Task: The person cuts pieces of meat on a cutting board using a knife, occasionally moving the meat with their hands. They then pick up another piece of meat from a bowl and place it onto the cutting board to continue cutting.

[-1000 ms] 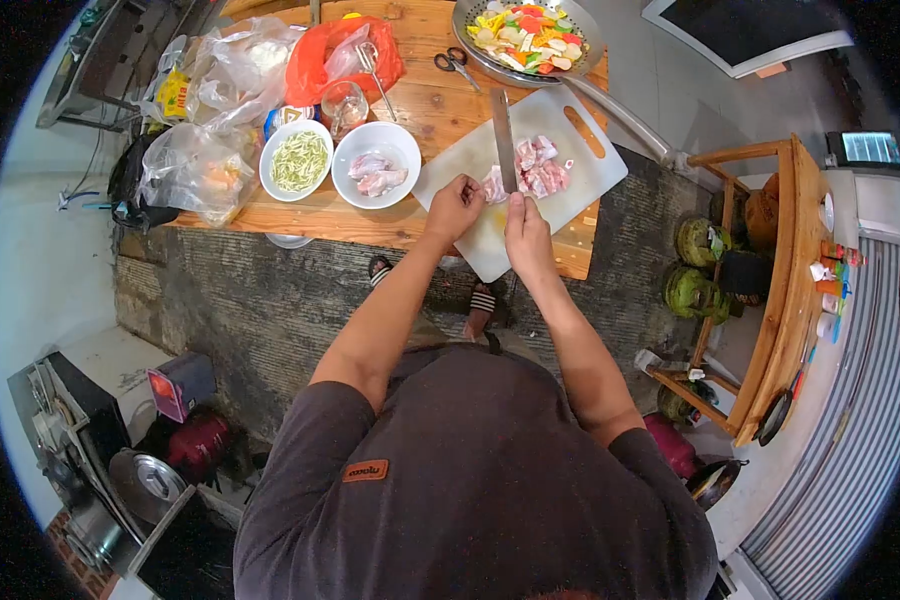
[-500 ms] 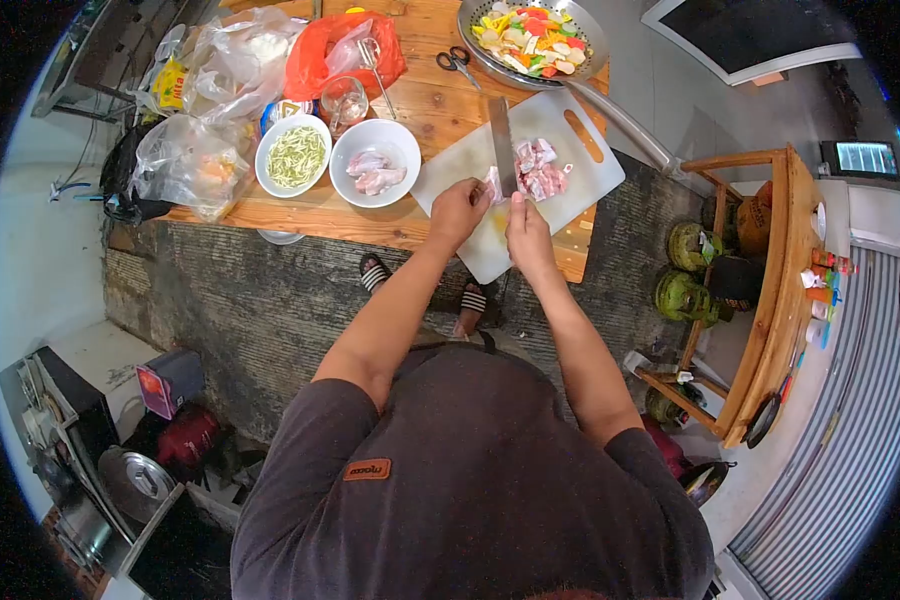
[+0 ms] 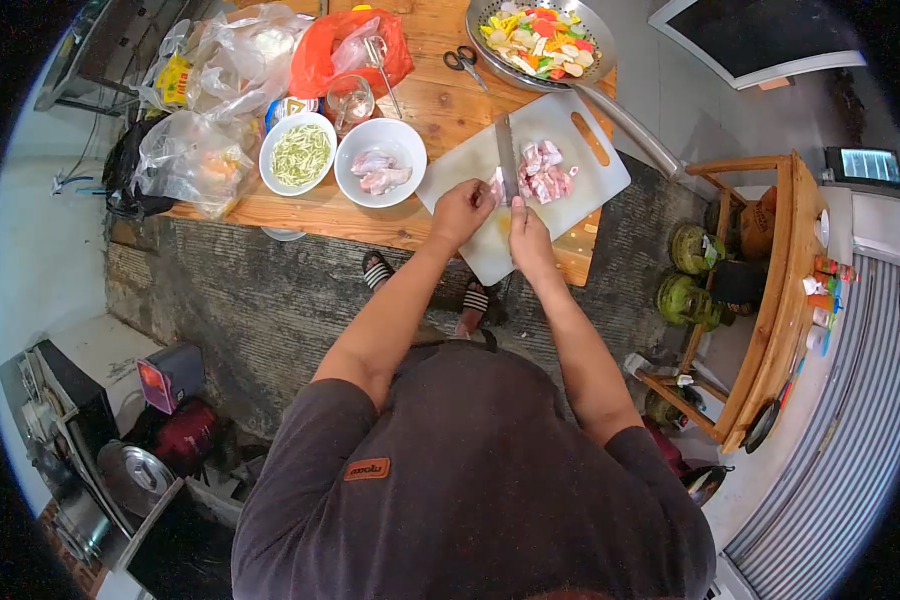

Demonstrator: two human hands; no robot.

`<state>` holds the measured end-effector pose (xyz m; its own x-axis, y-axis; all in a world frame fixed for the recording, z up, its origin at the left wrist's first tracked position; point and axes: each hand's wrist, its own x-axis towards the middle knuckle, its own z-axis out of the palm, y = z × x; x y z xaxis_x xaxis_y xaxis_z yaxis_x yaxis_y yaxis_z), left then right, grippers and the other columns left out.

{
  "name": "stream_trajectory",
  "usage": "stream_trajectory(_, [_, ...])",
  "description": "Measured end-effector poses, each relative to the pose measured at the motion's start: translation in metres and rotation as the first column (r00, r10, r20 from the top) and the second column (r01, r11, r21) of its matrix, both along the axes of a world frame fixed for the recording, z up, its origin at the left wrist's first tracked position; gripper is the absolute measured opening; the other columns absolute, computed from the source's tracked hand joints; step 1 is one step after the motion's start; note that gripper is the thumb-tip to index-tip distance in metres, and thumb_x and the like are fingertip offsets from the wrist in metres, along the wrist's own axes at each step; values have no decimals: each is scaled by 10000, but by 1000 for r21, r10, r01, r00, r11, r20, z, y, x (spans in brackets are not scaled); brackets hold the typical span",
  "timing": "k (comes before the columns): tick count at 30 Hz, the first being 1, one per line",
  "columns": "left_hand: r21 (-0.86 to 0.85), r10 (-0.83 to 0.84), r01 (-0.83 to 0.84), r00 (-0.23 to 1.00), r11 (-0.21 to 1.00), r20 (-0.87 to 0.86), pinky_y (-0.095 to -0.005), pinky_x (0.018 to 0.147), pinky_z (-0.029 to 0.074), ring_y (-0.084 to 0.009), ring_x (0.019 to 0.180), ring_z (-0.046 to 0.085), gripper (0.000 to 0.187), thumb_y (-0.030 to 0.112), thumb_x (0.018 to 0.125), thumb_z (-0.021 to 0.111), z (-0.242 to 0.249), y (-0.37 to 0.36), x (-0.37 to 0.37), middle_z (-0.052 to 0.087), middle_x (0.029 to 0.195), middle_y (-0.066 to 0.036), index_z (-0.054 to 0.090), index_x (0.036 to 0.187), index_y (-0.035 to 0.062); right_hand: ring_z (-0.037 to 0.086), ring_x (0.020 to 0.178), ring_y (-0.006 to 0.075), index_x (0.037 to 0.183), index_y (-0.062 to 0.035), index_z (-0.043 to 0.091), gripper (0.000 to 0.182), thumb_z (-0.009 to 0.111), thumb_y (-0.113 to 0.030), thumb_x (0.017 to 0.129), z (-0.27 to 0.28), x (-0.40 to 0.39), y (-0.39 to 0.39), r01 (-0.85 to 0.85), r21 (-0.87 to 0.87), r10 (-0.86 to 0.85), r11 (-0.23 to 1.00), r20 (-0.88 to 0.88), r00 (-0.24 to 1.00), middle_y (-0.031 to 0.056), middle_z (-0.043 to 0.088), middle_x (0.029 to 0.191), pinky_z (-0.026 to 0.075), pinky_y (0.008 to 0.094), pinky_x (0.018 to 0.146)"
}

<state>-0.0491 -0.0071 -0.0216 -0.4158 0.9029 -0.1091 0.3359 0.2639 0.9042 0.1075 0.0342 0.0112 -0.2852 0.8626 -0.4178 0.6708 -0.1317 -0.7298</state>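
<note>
On the white cutting board (image 3: pixel 580 185), my right hand (image 3: pixel 530 238) is closed around the handle of a knife (image 3: pixel 506 150), whose broad blade points away from me. Left of the blade, my left hand (image 3: pixel 463 210) has its fingers pinched on a small piece of raw meat (image 3: pixel 497 182), partly hidden by the fingertips. Cut pieces of pink raw meat (image 3: pixel 545 182) lie in a pile just right of the blade. A white bowl (image 3: pixel 417 150) with a few pieces of raw meat stands left of the board, beside a bowl of shredded green vegetable (image 3: pixel 300 156).
A large pan (image 3: pixel 602 62) of sliced vegetables sits behind the board, its long handle jutting right. Scissors (image 3: pixel 463 65), a glass mug (image 3: pixel 350 100), a red plastic bag (image 3: pixel 310 60) and clear bags (image 3: pixel 190 160) lie on the wooden table (image 3: pixel 430 100). A wooden shelf (image 3: pixel 770 330) stands right.
The whole view has shifted slightly, with the table's things a little further right. Both hands stay at the board, with the knife and the meat held as before.
</note>
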Motion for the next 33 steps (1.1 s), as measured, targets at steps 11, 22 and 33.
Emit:
stream_trajectory(11, [-9,-12,11,988,1000,-156,-389,682,537,-287,732,677,375,388,864,745,-11,3,5,681,786,-113,704,1076,83,611,1010,545,1036,44,631,663,345,-553,1063,16,1,-7,0,43,1,999,-19,1000,357,658,971,482,543,885])
stream_trajectory(22, [-82,-24,13,990,997,-140,-401,729,537,-288,774,682,254,300,868,713,5,7,6,685,796,-86,673,998,86,609,1028,551,1082,62,613,674,337,-553,1064,24,1,-6,-35,29,34,999,26,999,375,653,998,477,552,906])
stream_trajectory(33, [-2,44,-44,999,999,-26,-390,710,546,-267,743,688,247,272,866,686,-9,3,-3,689,779,-87,670,1028,86,613,1038,553,1111,97,613,703,352,-554,1057,18,-5,-13,-41,82,34,996,82,996,396,649,1013,479,552,923])
